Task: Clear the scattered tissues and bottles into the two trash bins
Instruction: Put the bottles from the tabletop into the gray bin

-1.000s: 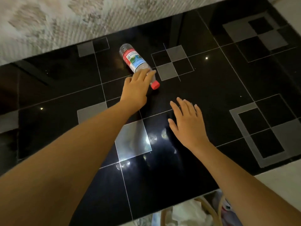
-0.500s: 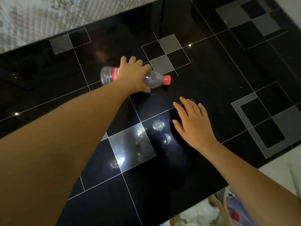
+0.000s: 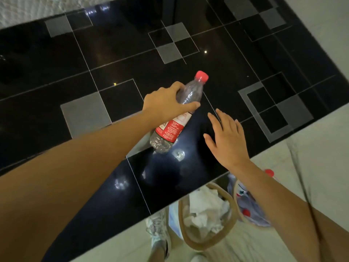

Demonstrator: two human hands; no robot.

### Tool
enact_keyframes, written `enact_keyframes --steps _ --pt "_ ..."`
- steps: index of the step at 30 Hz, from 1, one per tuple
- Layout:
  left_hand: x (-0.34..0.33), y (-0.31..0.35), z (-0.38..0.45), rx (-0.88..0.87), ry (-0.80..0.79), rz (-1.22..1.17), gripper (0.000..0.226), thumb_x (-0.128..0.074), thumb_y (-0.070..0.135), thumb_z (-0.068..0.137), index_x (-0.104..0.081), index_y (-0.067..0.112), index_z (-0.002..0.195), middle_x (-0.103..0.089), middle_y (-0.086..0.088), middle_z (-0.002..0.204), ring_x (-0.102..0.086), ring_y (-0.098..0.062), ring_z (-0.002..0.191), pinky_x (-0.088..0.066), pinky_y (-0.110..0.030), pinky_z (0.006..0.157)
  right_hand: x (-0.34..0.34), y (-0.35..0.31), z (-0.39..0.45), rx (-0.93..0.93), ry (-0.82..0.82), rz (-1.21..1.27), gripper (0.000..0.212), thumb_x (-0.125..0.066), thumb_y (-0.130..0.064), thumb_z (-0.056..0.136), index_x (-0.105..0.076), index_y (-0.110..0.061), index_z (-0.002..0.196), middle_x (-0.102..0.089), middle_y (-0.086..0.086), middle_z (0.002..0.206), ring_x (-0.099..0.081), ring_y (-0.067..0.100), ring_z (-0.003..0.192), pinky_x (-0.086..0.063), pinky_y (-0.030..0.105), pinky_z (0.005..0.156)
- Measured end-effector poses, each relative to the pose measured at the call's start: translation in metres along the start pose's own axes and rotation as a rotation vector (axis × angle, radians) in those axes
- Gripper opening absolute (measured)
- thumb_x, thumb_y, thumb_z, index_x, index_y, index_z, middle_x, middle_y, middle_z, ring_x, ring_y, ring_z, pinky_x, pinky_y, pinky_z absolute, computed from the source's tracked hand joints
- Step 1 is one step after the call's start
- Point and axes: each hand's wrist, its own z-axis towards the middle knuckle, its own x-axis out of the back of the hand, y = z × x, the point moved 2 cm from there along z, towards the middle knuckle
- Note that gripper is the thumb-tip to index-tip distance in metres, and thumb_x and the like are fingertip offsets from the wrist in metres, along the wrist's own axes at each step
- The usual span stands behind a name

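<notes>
Clear plastic bottle [image 3: 178,112], red cap and label, tilting above glossy black table [image 3: 56,76] near its front edge, left hand [image 3: 166,103] gripping it, right hand [image 3: 226,137] hovering spread, pale floor [image 3: 311,148] lying beyond.

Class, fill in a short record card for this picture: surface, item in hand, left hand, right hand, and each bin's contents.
Surface: black table with grey square patterns
Item in hand: clear plastic bottle, red cap and red label
Left hand: grips the bottle's upper body
Right hand: fingers straight, holds nothing, beside the bottle
Left bin: crumpled white tissues
Right bin: red-capped bottles, partly hidden behind the right arm
</notes>
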Motion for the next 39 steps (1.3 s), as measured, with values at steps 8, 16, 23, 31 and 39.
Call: enact_keyframes --steps 8,16,23,31,39 --pt "-0.068 0.034 -0.128 0.036 0.040 -0.302 0.065 -0.062 0.072 0.069 -0.044 0.034 0.118 -0.066 0.008 0.101 -0.065 -0.012 0.084 -0.056 -0.039 0.077 -0.021 0.021 -0.125 -0.050 0.029 0.073 0.058 -0.056 -0.034 0.092 -0.036 -0.014 0.143 -0.035 0.014 0.150 -0.035 0.034 0.136 -0.033 0.053 0.108" --pt "-0.138 0.076 -0.191 0.152 -0.067 -0.542 0.058 -0.071 0.058 0.070 -0.044 0.036 0.116 -0.064 0.010 0.101 -0.066 -0.012 0.086 -0.057 -0.040 0.080 -0.045 0.042 -0.209 -0.103 -0.047 0.470 0.081 -0.055 -0.063 0.079 -0.027 -0.023 0.144 -0.047 0.005 0.140 -0.049 0.026 0.123 -0.044 0.047 0.098" --pt "-0.201 0.126 -0.181 0.101 -0.166 -0.691 0.065 -0.075 0.046 0.074 -0.041 0.025 0.125 -0.060 0.005 0.111 -0.063 -0.014 0.097 -0.054 -0.029 0.081 -0.063 0.045 -0.230 -0.351 0.098 0.811 0.084 -0.075 -0.051 0.073 -0.030 -0.031 0.142 -0.057 -0.014 0.126 -0.056 0.007 0.110 -0.050 0.025 0.085" --pt "-0.258 0.142 -0.169 0.026 -0.431 -0.717 0.057 -0.074 0.028 0.081 -0.042 0.023 0.128 -0.056 0.016 0.101 -0.058 -0.001 0.091 -0.048 -0.009 0.072 -0.098 0.116 -0.244 -0.648 0.283 0.852 0.079 -0.082 -0.039 0.068 -0.042 -0.020 0.133 -0.057 -0.010 0.116 -0.058 0.014 0.107 -0.051 0.031 0.084" --pt "-0.284 0.134 -0.163 0.028 -0.507 -0.655 0.047 -0.070 0.014 0.084 -0.046 0.014 0.124 -0.059 0.008 0.097 -0.059 -0.007 0.090 -0.049 -0.010 0.071 -0.129 0.177 -0.240 -0.775 0.303 0.832 0.076 -0.080 -0.020 0.068 -0.040 -0.017 0.132 -0.054 0.001 0.126 -0.055 0.020 0.114 -0.050 0.039 0.093"
